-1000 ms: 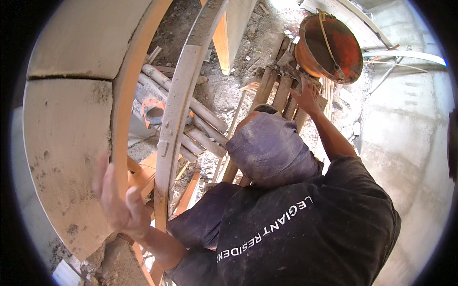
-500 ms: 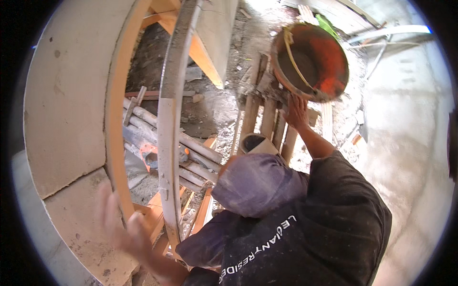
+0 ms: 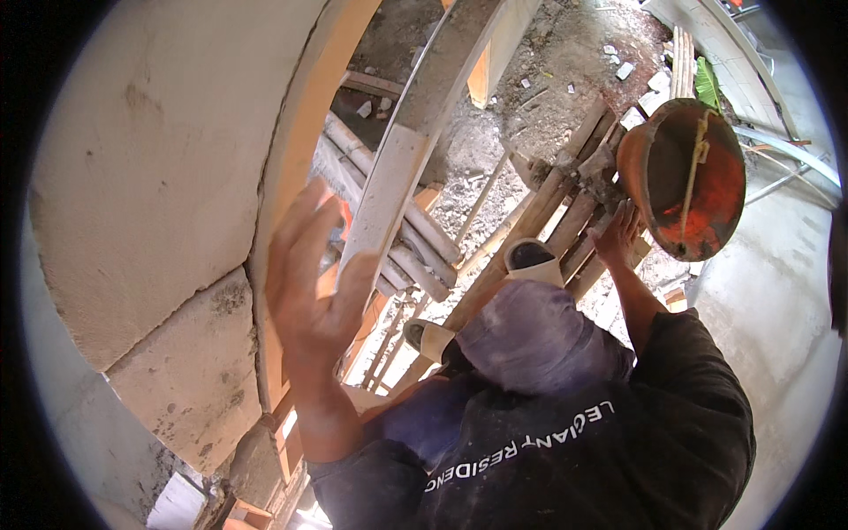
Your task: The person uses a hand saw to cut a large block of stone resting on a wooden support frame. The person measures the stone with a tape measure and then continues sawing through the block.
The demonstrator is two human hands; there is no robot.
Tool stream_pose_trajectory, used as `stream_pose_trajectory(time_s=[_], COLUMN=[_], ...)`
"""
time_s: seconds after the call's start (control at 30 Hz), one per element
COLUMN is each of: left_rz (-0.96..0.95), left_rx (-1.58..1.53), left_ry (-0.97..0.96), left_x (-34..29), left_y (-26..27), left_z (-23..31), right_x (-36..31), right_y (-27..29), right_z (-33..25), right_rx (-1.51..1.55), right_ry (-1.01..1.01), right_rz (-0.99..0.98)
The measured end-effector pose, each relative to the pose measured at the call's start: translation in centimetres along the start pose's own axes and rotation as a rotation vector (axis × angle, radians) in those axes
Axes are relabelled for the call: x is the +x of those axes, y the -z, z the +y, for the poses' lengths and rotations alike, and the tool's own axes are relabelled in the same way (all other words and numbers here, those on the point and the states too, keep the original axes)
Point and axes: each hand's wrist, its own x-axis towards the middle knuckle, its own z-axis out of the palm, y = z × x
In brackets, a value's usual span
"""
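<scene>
My left hand (image 3: 309, 265) is raised beside the light block wall (image 3: 168, 168), slightly blurred, its fingers spread and nothing in them. It overlaps the orange-brown wooden frame (image 3: 305, 132) in view; contact cannot be told. Farther right, my right hand (image 3: 616, 234) lies with fingers stretched out on the wooden poles (image 3: 539, 203), close to an orange, mortar-smeared bucket (image 3: 733, 185). The bucket has a yellow cord handle (image 3: 692, 172) and a dark inside. Just beyond the right fingers sits a grey, mortar-caked piece (image 3: 596, 168) whose kind I cannot make out.
A pale upright post (image 3: 389, 185) stands between my left hand and the poles. Below lie bundled bamboo poles (image 3: 424, 256) and rubble-strewn ground (image 3: 565, 53). A grey wall (image 3: 786, 353) rises at the right. My knee (image 3: 539, 336) and shoes (image 3: 533, 258) are in the middle.
My left hand has come up and to the right along the wall. The whole view has turned, shifting the bucket and my right hand rightward. My right hand stays near the bucket.
</scene>
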Motion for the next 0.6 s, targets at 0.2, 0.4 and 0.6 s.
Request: stream_pose_trajectory(time_s=[0.2,0.4,0.6], left_rz=[0.28,0.491,0.423], left_rx=[0.216,0.91,0.575], left_ry=[-0.273,0.038,0.33], left_x=[-7.6,-10.6,-11.0], left_y=[7.5,17.5,18.1], left_z=[0.2,0.9,-2.0], right_x=[0.0,0.7,1.4], right_y=[-1.4,-0.4,-1.4], right_z=[0.7,1.9,3.3], right_rx=[0.014,-0.146,-0.161], right_ry=[0.04,0.099,0.135], right_rz=[0.138,-0.061,-0.032])
